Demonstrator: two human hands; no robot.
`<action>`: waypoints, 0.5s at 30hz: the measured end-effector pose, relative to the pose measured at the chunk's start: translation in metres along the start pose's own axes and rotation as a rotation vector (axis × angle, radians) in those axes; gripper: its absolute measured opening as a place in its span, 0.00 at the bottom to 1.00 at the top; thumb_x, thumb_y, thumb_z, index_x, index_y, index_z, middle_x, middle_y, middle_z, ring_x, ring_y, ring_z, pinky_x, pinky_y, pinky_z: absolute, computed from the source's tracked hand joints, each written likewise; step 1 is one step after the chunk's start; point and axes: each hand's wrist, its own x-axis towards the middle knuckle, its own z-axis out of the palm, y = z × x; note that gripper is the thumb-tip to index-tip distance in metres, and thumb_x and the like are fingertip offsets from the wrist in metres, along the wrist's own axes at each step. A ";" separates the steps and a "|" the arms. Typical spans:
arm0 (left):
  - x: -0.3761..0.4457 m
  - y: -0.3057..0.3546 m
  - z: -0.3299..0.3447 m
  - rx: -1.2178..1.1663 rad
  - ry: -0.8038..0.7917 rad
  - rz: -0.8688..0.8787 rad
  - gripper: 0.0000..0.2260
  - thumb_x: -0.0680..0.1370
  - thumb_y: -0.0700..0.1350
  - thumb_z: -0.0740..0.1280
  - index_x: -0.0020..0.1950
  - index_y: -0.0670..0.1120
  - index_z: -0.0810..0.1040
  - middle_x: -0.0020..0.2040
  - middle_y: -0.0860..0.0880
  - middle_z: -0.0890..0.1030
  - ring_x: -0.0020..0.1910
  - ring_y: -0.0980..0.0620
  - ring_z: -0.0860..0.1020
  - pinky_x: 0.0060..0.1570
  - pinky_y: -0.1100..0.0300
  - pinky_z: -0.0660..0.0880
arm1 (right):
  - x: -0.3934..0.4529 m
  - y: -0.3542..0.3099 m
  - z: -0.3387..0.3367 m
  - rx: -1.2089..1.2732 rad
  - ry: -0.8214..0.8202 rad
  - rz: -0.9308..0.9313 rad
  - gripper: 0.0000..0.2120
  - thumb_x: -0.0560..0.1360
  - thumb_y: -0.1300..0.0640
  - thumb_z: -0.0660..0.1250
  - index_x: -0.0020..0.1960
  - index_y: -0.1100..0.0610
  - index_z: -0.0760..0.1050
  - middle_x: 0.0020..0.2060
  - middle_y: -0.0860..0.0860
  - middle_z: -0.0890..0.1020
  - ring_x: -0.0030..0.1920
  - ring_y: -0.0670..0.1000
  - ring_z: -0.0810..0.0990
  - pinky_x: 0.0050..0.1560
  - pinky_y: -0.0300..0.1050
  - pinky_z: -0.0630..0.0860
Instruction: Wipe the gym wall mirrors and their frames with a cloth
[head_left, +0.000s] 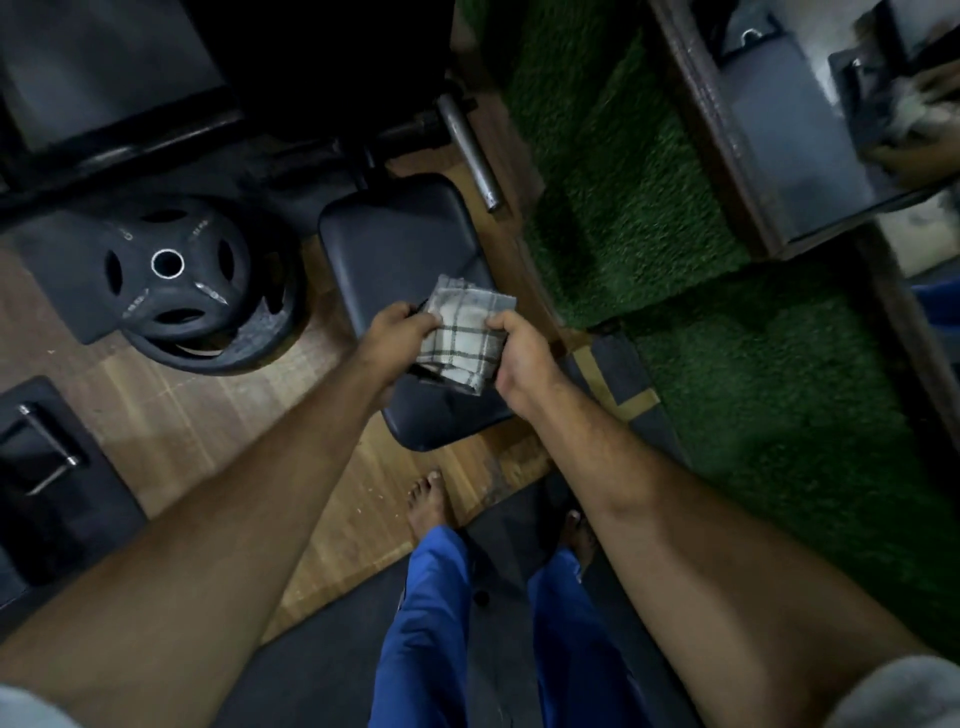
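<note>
- A handle (49, 457) lies on a dark mat at the far left, with a black weight plate (171, 280) propped on the wooden floor (156, 410) just beyond it.
- The left hand (397, 338) pinches the left edge of a folded checked cloth (462, 338), fingers curled round the fabric.
- The cloth is held in the air between both hands, above the dark padded bench (395, 249), and appears folded into a thick square.
- Soft and light, it looks likely to sag or unfold if gripped by one corner; holding it across the folded bulk, palm behind it, should keep it flat for wiping.
- The right hand (522, 358) grips the cloth's right edge, thumb on top, fingers closed on it.
- Green artificial turf (649, 218) runs along the right, beside a dark wooden frame (711, 119) that seems to border a mirror (795, 114); its reflection is too blurred to read.
- Judging by the hands' position, no wiping is under way yet.
</note>
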 end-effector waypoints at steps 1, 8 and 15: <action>-0.015 0.005 0.003 -0.009 -0.031 -0.003 0.05 0.80 0.43 0.68 0.51 0.42 0.80 0.45 0.43 0.83 0.43 0.44 0.83 0.44 0.50 0.80 | -0.014 -0.004 -0.005 0.029 0.000 0.000 0.16 0.81 0.61 0.59 0.66 0.65 0.76 0.57 0.63 0.84 0.53 0.62 0.83 0.53 0.58 0.82; -0.113 0.046 0.017 -0.099 -0.100 0.159 0.06 0.82 0.36 0.65 0.52 0.44 0.81 0.45 0.44 0.84 0.40 0.50 0.83 0.45 0.56 0.81 | -0.115 -0.029 -0.035 0.073 -0.026 -0.075 0.16 0.79 0.61 0.62 0.64 0.63 0.79 0.54 0.60 0.86 0.49 0.59 0.85 0.51 0.55 0.84; -0.228 0.070 0.045 -0.097 -0.044 0.297 0.10 0.84 0.36 0.62 0.62 0.37 0.80 0.49 0.41 0.84 0.46 0.46 0.82 0.49 0.54 0.80 | -0.222 -0.045 -0.065 0.093 -0.086 -0.265 0.10 0.74 0.61 0.68 0.54 0.62 0.81 0.49 0.62 0.84 0.45 0.59 0.84 0.49 0.54 0.83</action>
